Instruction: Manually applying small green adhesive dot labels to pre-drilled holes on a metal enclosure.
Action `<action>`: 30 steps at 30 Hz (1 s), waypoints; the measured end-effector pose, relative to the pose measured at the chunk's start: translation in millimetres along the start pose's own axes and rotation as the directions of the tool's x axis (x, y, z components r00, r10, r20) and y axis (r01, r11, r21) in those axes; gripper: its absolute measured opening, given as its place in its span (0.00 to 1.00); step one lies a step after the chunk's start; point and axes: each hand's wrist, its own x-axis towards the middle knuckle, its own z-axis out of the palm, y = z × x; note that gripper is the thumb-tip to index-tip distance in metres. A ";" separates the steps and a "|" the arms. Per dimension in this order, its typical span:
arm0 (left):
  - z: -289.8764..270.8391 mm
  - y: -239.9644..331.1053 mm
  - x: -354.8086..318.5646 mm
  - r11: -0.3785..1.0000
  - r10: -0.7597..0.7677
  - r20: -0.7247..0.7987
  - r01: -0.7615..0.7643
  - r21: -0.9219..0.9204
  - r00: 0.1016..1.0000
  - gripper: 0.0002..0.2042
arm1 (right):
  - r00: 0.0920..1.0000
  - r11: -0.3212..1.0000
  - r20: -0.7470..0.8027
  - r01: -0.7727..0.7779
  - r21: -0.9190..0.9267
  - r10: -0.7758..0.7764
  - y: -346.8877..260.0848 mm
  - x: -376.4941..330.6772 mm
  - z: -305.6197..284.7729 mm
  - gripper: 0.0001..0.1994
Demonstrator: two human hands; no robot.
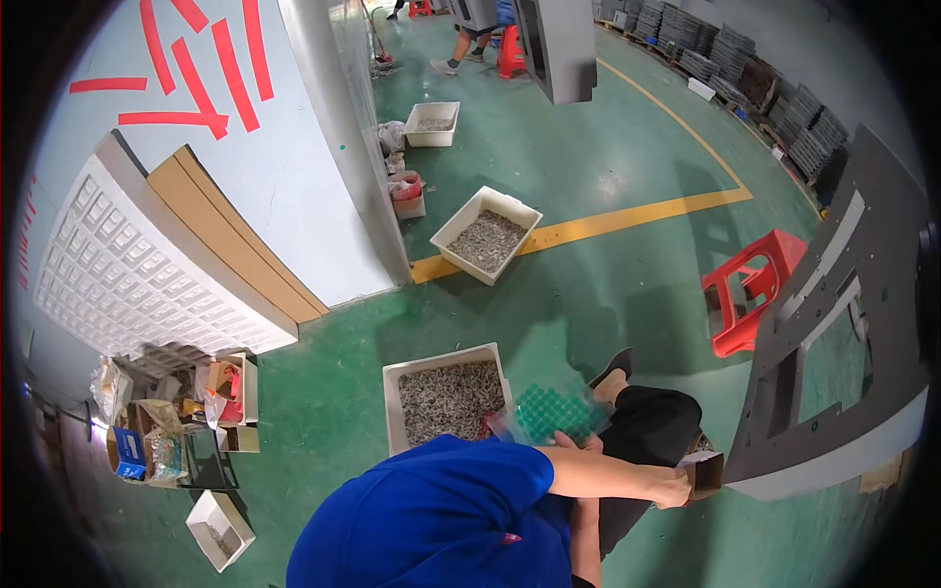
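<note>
My left arm comes out of a blue sleeve and crosses to the right. My left hand [672, 486] is closed at the near edge of a small brown cardboard box [706, 472], its fingertips partly hidden. Under that arm, my right forearm rises from the lower edge. My right hand [576, 443] grips the lower edge of a clear plastic sheet [554, 414] covered in rows of green round dots. The sheet lies over my lap, beside a white bin [394, 412] full of small grey metal-looking parts.
Another white bin [534, 218] of parts stands on the yellow floor line. A red stool [720, 314] and a large grey panel with cutouts [833, 363] are at right. Filled boxes [147, 441], a white tray [235, 549] and a white gridded panel [147, 260] are at left.
</note>
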 end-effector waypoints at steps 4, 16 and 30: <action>6.1 0.2 -4.0 0.997 0.014 -0.171 0.000 0.080 0.985 0.07 | 0.999 0.999 0.038 0.027 -0.035 -0.026 6.4 -1.1 -4.2 0.05; 12.7 -2.6 -5.1 0.886 0.177 -0.145 -0.094 0.453 0.974 0.12 | 0.999 0.993 0.024 0.035 -0.117 -0.032 -3.3 -2.2 3.5 0.05; -31.1 -23.4 41.7 0.408 -0.686 -0.086 0.284 -0.868 0.722 0.46 | 0.997 0.939 -0.055 0.040 -0.341 -0.062 12.9 3.5 -7.9 0.06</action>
